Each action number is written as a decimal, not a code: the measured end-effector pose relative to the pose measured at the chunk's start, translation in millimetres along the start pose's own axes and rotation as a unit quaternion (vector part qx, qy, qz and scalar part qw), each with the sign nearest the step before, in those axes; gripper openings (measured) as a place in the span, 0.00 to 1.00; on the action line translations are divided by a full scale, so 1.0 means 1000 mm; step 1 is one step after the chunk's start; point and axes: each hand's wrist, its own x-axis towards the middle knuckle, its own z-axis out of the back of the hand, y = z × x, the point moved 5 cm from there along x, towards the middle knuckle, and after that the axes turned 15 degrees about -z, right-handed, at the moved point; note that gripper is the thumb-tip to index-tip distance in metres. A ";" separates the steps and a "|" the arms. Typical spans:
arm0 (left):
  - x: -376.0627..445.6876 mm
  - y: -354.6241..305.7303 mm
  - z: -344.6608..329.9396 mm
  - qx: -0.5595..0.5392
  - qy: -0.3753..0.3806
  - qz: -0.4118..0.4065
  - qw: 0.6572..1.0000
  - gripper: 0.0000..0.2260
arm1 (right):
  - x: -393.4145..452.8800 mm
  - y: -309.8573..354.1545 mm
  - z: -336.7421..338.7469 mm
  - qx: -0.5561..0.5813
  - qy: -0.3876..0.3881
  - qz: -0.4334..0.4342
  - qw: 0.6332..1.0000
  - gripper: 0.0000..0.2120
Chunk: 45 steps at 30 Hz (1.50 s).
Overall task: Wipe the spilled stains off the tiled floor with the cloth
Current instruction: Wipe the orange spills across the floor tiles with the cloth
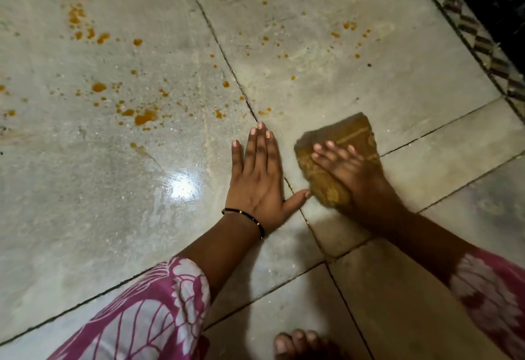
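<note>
Head view: I see my right hand (345,170) press spread fingers on the cloth (338,158), left hand (258,178) flat on the floor (113,189), fingers together.

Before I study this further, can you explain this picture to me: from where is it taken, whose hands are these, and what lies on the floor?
One camera, worn on a person's head, looks down at their two bare hands. The left hand rests flat on the pale grey tiled floor, fingers straight. The right hand presses a folded brownish-yellow cloth onto the tiles; it looks blurred. Orange spilled stains dot the floor beyond the hands, not yet wiped. The pink-and-white patterned sleeves and the toes belong to the same person.
</note>
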 end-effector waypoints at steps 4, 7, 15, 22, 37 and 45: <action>0.001 0.001 -0.002 -0.005 0.014 -0.003 1.000 0.47 | -0.024 -0.064 0.022 0.002 0.005 -0.078 0.997 0.31; 0.001 0.001 -0.004 -0.011 0.013 -0.002 1.000 0.47 | 0.007 -0.091 0.043 0.045 -0.073 -0.184 0.979 0.32; 0.001 0.000 -0.003 -0.008 0.009 -0.004 1.000 0.46 | 0.016 -0.049 0.025 0.085 -0.069 -0.169 0.979 0.31; 0.000 0.001 -0.004 -0.011 0.017 -0.001 1.000 0.46 | -0.030 -0.099 0.037 -0.021 -0.011 -0.168 0.985 0.37; -0.026 0.032 0.006 0.006 0.039 -0.040 0.998 0.43 | -0.044 -0.030 0.006 -0.025 0.016 0.000 1.000 0.29; -0.047 0.042 0.009 0.011 0.046 -0.030 0.998 0.40 | 0.084 -0.041 0.052 0.057 -0.016 -0.161 0.985 0.34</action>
